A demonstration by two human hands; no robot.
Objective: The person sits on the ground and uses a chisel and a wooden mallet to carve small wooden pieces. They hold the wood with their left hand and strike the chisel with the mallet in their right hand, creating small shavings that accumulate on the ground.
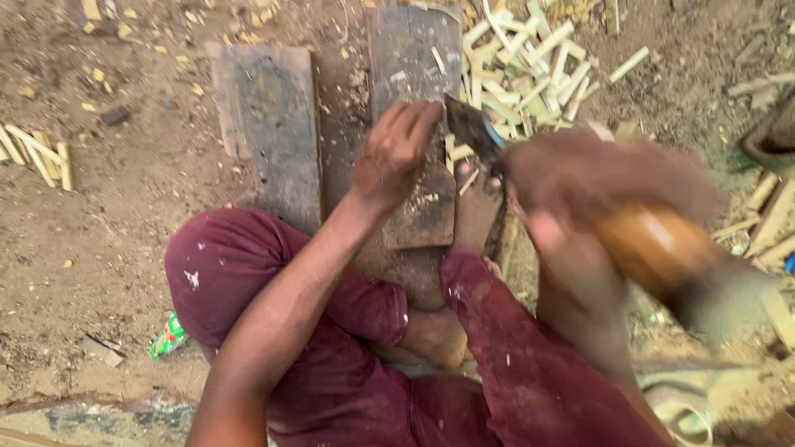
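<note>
- Bamboo piece, a short pale sliver, stands just under the fingertips of the left hand on the right-hand wooden block; most of it is hidden, so its exact shape is hard to tell.
- Judged by the pile of split sticks beyond, it is likely light, stiff and quick to split along the grain, best steadied at its top end, clear of the edge.
- Its long axis seems to run roughly upright off the block, though the hand covers too much to be sure.
- Left hand: fingers pressed together and bent down, tips pinching or steadying the sliver.
- A 2nd wooden block lies to the left, apart, on the dirt ground.
- Blade, dark and broad, points up-left toward the sliver.
- Right hand, blurred with motion, is wrapped around the knife's handle; a brown rounded handle shows below it.
</note>
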